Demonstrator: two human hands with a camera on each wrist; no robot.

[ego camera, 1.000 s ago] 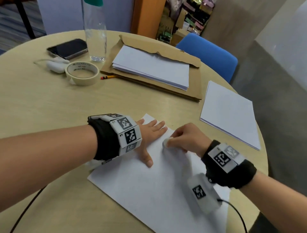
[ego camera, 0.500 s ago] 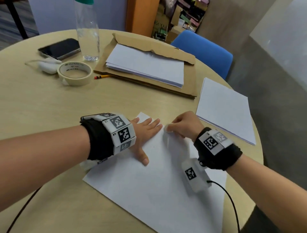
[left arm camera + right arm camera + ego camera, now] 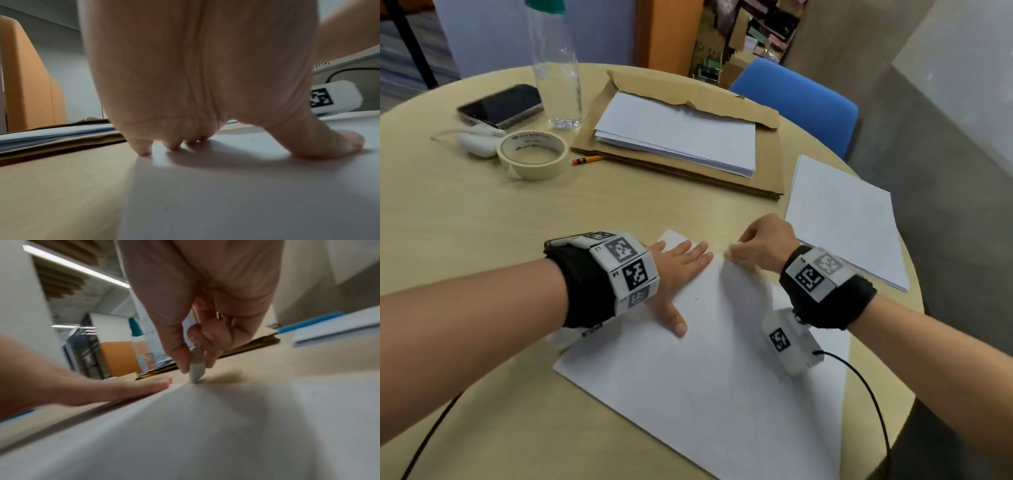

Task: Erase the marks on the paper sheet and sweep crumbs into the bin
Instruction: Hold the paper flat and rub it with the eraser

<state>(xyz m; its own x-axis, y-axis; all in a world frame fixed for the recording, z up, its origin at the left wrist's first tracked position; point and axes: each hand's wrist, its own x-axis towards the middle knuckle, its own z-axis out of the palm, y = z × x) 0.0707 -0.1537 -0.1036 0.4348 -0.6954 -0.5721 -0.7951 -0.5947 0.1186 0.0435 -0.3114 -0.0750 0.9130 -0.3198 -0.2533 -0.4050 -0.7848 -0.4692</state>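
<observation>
Head view: left hand (image 3: pixel 678 270) lies flat, fingers (image 3: pixel 697 251) straight and spread on the far-left corner of the white paper sheet (image 3: pixel 715 370), pinning it to the round pale-wood worktop (image 3: pixel 465 222). Right hand (image 3: pixel 765 245) has fingers curled, thumb and forefinger pinching a small white eraser (image 3: pixel 197 368), tip down right at the sheet's far edge, just beside the left fingertips.

To do this step well, imo: keep the left palm's weight close to the rub spot so the paper can't buckle; use short strokes running away from the pinning hand and off the edge, not back into it, w/ light pressure, since a thin sheet near its edge will likely crease or tear.

Sheet lies flat at the near-right part of the worktop, skewed, near corner close to the rim. Surface looks nearly blank; one or two tiny dark specks near the left thumb, can't tell if marks or crumbs. No bin in view.
</observation>
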